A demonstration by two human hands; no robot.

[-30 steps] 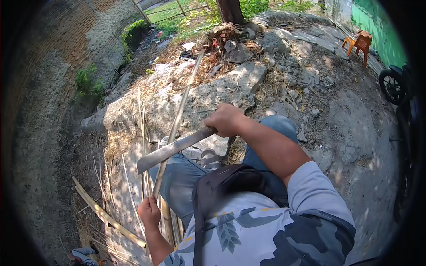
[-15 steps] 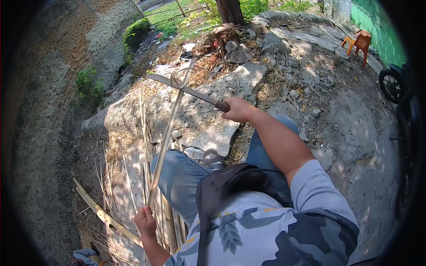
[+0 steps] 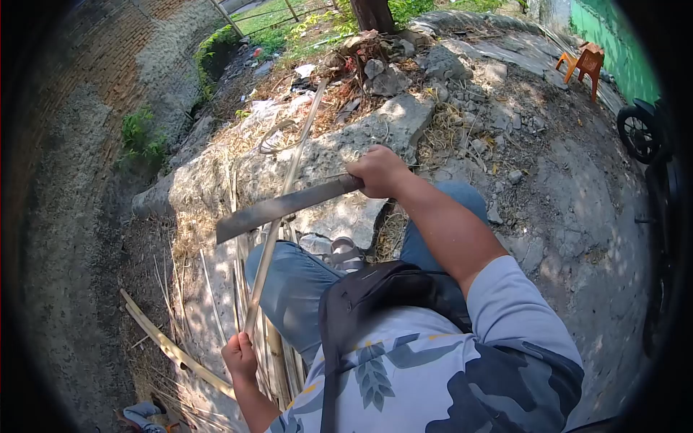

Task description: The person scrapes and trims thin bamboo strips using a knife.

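Observation:
My right hand (image 3: 379, 171) is wrapped round the handle of a machete (image 3: 271, 209), whose broad blade points left. The blade crosses in front of a long, pale bamboo strip (image 3: 304, 128); whether it touches the strip I cannot tell. Low on the left, my left hand (image 3: 240, 356) grips the near end of that strip, which slants up and away past my left knee. A thin curled shaving (image 3: 274, 149) hangs beside the strip's far part.
Split bamboo (image 3: 180, 358) and several thin strips lie at lower left. A broken concrete slab (image 3: 354, 155) is ahead, with rubble and a tree trunk (image 3: 374, 18) behind. At right stand an orange chair (image 3: 590, 68) and a motorbike wheel (image 3: 638, 134). Another person's clothing (image 3: 143, 415) shows at bottom left.
The machete has come down along the strip toward me, and its blade tip now points lower left. The curled shaving is now apart from the blade. My left hand has hardly moved.

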